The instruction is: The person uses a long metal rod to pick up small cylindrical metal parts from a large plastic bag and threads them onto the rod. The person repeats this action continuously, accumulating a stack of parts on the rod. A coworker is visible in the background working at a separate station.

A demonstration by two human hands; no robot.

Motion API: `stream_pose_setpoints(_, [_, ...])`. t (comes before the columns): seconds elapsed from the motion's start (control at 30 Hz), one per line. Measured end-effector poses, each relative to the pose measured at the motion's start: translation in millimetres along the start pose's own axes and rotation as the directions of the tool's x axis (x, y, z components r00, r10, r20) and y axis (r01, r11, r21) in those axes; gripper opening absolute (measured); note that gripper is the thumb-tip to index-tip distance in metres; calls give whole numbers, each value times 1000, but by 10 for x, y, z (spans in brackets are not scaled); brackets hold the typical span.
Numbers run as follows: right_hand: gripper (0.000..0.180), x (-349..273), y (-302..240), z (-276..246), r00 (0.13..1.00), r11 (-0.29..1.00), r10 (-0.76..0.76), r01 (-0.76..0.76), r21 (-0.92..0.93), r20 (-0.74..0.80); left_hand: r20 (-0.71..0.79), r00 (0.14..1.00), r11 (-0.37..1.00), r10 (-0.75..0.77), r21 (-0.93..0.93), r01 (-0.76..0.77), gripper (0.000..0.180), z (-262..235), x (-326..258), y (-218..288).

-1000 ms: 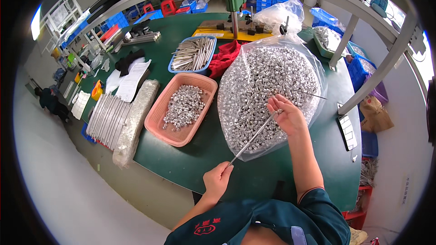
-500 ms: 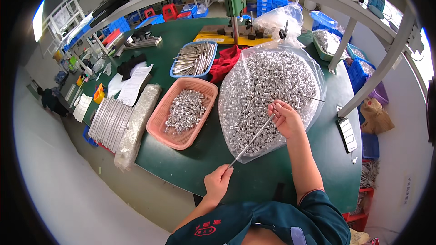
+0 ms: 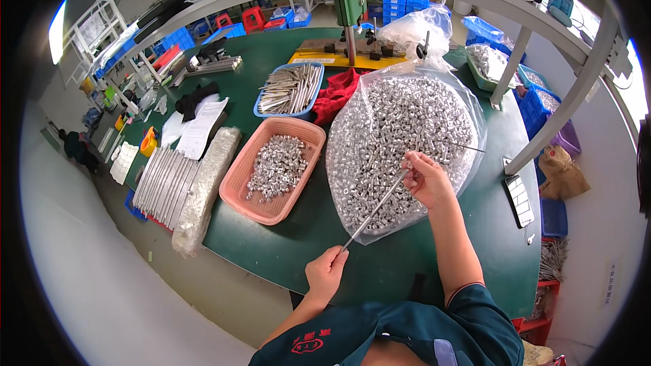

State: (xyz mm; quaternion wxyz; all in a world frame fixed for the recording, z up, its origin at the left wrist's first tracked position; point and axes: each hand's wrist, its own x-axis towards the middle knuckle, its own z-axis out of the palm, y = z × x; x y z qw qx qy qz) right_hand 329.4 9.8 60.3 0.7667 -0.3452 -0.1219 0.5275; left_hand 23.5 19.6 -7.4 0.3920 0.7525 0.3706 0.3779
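Observation:
My left hand (image 3: 324,274) is closed round the lower end of a slim silver metal rod (image 3: 377,210), which slants up to the right. At the rod's upper end, the fingers of my right hand (image 3: 427,180) are pinched together; whether a small metal ring is between them too is hidden. Below the rod and my right hand lies a large clear plastic bag (image 3: 350,105), spread open and heaped with small silver metal rings (image 3: 407,118). A thin dark rod (image 3: 464,146) sticks out over the heap's right side.
A pink basket (image 3: 232,193) of similar rings and a blue tray (image 3: 258,110) of short metal rods stand to the left. Beyond them are longer rods (image 3: 166,179), a red cloth (image 3: 333,95) and a green-topped press stand (image 3: 350,7). A phone (image 3: 519,201) lies at right.
Both hands and the rod stay almost where they were; my right fingertips have shifted very slightly at the rod's end. A distant person at far left has moved a little.

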Motion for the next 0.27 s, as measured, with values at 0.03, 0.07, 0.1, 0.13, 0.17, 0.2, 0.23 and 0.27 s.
stream_pose_setpoints(0.03, [10, -5, 2, 13, 1000, 999, -11, 11, -37, 14, 1, 1000, 1000, -3, 4, 3, 14, -1, 0, 2])
stream_pose_setpoints(0.07, [10, -16, 2, 35, 999, 994, -25, 27, -106, 21, 1, 1000, 1000, -6, 8, 6, 14, -2, 1, 5])
stream_pose_setpoints(0.1, [10, -33, 1, 67, 999, 984, -38, 43, -175, 30, -5, 1000, 1000, -5, 10, 5, 14, -4, 2, 10])
stream_pose_setpoints(0.13, [11, -44, 2, 84, 998, 968, -52, 59, -243, 37, -10, 1000, 1000, -3, 11, 3, 14, -2, 2, 19])
stream_pose_setpoints(0.17, [11, -45, 8, 87, 997, 952, -77, 83, -295, 32, -15, 1000, 1000, -1, 12, 1, 14, 2, 2, 23])
stream_pose_setpoints(0.2, [12, -46, 13, 87, 994, 932, -102, 105, -347, 27, -11, 1000, 1000, -4, 11, 4, 14, 4, 3, 22])
stream_pose_setpoints(0.23, [13, -40, 27, 88, 992, 910, -125, 125, -396, 26, -10, 1000, 1000, -8, 13, 8, 15, -1, 0, 18])
stream_pose_setpoints(0.27, [13, -39, 33, 88, 992, 910, -123, 123, -396, 26, -8, 1000, 1000, -13, 14, 13, 15, -7, -3, 11])
